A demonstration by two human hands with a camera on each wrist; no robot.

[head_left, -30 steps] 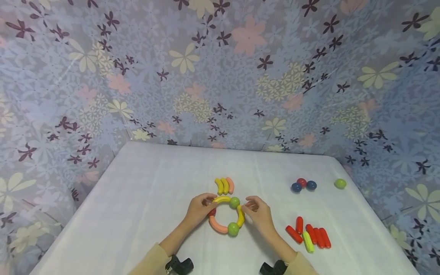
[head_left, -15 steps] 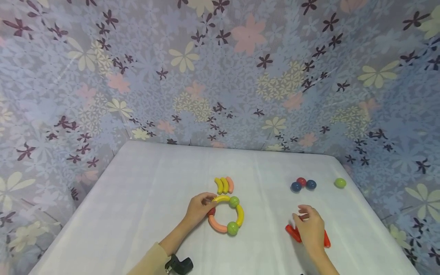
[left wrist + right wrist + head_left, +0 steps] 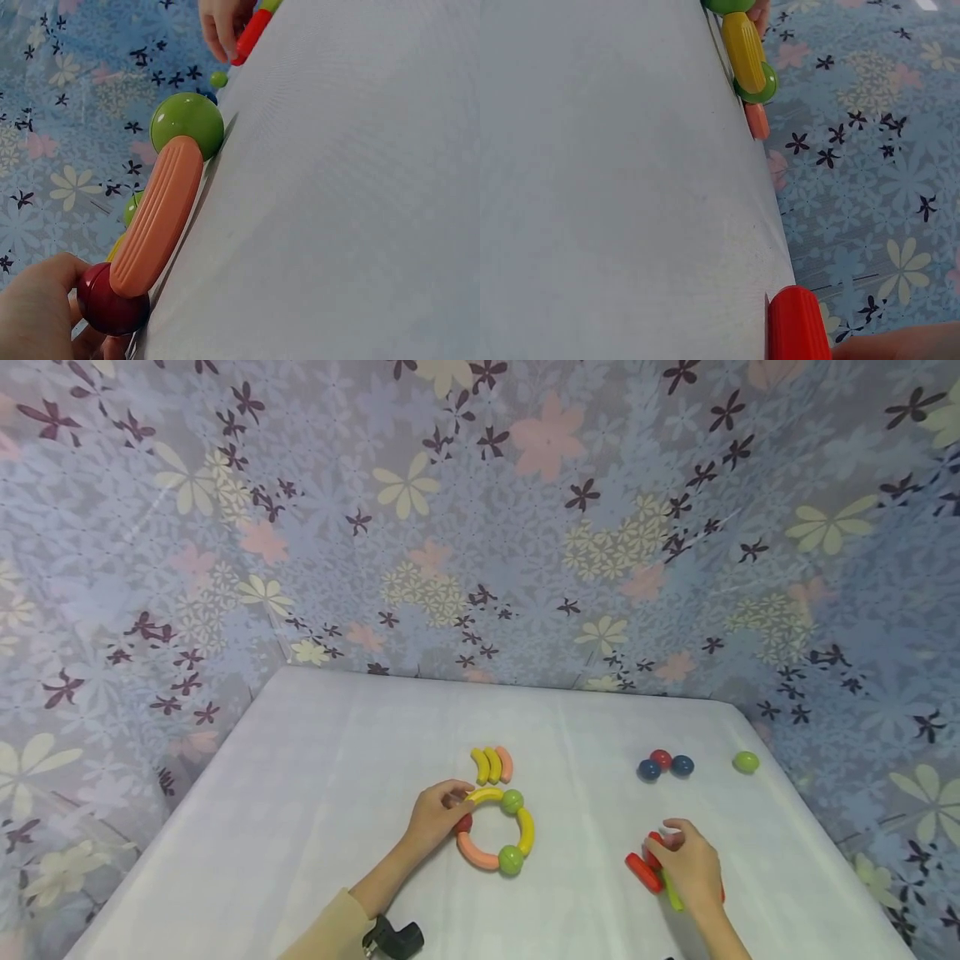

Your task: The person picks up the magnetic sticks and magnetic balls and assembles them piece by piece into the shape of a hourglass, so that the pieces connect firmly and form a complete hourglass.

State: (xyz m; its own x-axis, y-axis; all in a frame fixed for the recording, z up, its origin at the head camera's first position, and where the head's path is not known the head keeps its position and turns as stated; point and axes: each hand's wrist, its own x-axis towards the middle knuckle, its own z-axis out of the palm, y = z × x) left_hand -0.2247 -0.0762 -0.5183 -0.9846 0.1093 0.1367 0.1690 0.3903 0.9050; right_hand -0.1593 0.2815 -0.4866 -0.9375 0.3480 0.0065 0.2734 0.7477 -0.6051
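Note:
A ring of curved rods and balls lies on the white table. Its parts are yellow rods (image 3: 526,832), an orange rod (image 3: 477,853), green balls (image 3: 511,860) and a red ball (image 3: 112,300). My left hand (image 3: 437,817) holds the ring's left side, its thumb and fingers around the red ball. At the right, my right hand (image 3: 690,868) is low over short red rods (image 3: 643,872) and a yellow-green rod (image 3: 672,892). Its thumb crosses one red rod; whether it pinches that rod is unclear. The palm hides other red rods.
Two loose yellow curved rods (image 3: 492,765) and an orange one (image 3: 505,764) lie just behind the ring. Farther right sit blue balls (image 3: 682,766) and a red ball (image 3: 661,759), with a lone green ball (image 3: 746,762) near the table's right edge.
My right hand has left the ring's right side and moved right to the red rods, shifting slightly farther right in the last half second. My left hand has stayed at the ring.

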